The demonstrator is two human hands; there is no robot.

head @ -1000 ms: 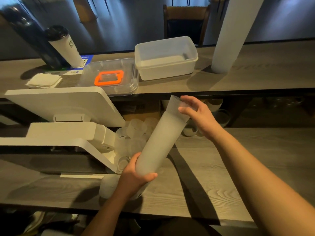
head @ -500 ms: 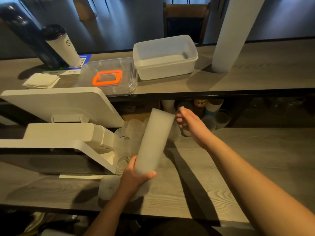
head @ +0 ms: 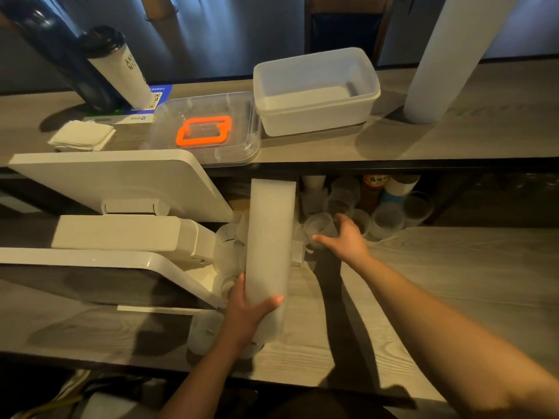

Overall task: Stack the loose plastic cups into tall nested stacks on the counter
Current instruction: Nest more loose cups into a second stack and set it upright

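The tall nested stack of frosted cups (head: 269,237) stands nearly upright on the lower counter (head: 393,297), leaning slightly, its open top reaching up to the dark edge of the upper shelf (head: 453,140). The left hand (head: 245,309) is wrapped around the stack near its base, thumb across the front, fingers hidden behind it. To the right of the stack the right hand (head: 344,240) reaches forward with fingers spread and holds nothing — its fingertips sit just at a loose clear cup (head: 319,228), though contact is hard to judge. More loose cups (head: 387,220) crowd beyond that hand in the shadow under the shelf, and others (head: 228,243) cluster just left of the stack, against the base of a white point-of-sale terminal (head: 121,189). A short lying cup stack (head: 205,331) rests near the stack's foot, partly behind the left wrist. Above the stack, on the upper shelf, sit a clear lid with an orange handle (head: 204,131), a white tub (head: 314,89) and, farther right, a second very tall cup stack (head: 438,58). To the upper left are folded napkins (head: 81,136) and a white tumbler (head: 121,68).
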